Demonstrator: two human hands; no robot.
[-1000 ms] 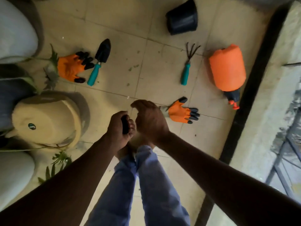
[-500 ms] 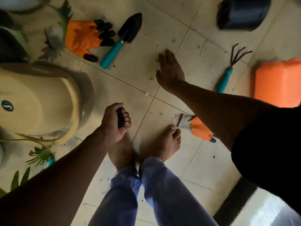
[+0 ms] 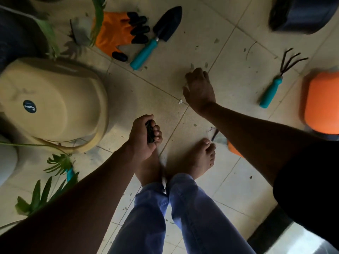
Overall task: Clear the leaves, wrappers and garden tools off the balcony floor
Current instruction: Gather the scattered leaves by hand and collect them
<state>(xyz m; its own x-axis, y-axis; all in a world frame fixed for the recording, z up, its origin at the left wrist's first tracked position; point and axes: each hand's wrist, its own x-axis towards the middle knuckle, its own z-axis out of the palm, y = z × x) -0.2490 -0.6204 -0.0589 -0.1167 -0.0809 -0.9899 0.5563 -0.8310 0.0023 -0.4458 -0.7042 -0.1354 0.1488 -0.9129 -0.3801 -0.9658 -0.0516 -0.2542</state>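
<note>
My left hand [image 3: 144,135] grips a small dark clump, likely leaves [image 3: 150,132], above my feet. My right hand [image 3: 200,88] reaches down to the tiled floor with its fingers bent over small leaf bits [image 3: 191,66]; whether it pinches one is hidden. A teal-handled trowel [image 3: 156,34] lies at the top next to an orange glove [image 3: 113,33]. A teal-handled hand rake [image 3: 277,81] lies on the right. A second orange glove [image 3: 233,150] is mostly hidden under my right forearm.
An overturned beige pot [image 3: 53,105] stands at the left among green plant leaves [image 3: 58,163]. An orange sprayer [image 3: 322,103] sits at the right edge, a black pot [image 3: 300,13] at the top right. My bare feet [image 3: 194,158] stand on the tiles.
The view has tilted further down and closer to the floor. My right hand moved toward me and its flat fingers bent down over the floor. The left hand keeps its grip.
</note>
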